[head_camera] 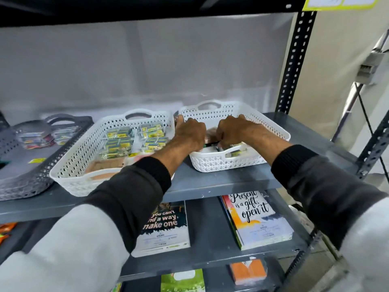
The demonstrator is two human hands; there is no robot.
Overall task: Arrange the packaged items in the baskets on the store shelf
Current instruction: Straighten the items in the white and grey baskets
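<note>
Small packaged items [130, 142] in clear wrap with yellow-and-green labels, lying in loose rows inside the middle white basket [69, 165], a perforated plastic tray with cut-out handles at both ends. More of the same kind, mostly hidden, in the right white basket [271, 131], where one pack [235, 152] shows at the near handle slot. Both baskets side by side on the grey metal shelf [221, 182], rims nearly touching at the far corners. At far left, a grey basket [31, 186] of the same pattern, with darker, blurred packets [37, 138] in it and a single yellow label [36, 160] lying loose.

Both arms stretched forward from dark sleeves with ribbed cuffs, over light grey upper sleeves. Left hand [190, 133] reaching into the right basket across its left wall, back of the hand up, fingers curled down and out of sight; cannot tell whether gripping anything. Right hand [233, 131] just beside it, also inside the right basket, knuckles up, fingers bent down onto a dark, thin object [212, 143] between the two hands; the hold itself hidden, so cannot tell how firmly closed.

On the shelf below, a dark notebook [164, 224] and a pale notebook [259, 218], both with printed slogans.
</note>
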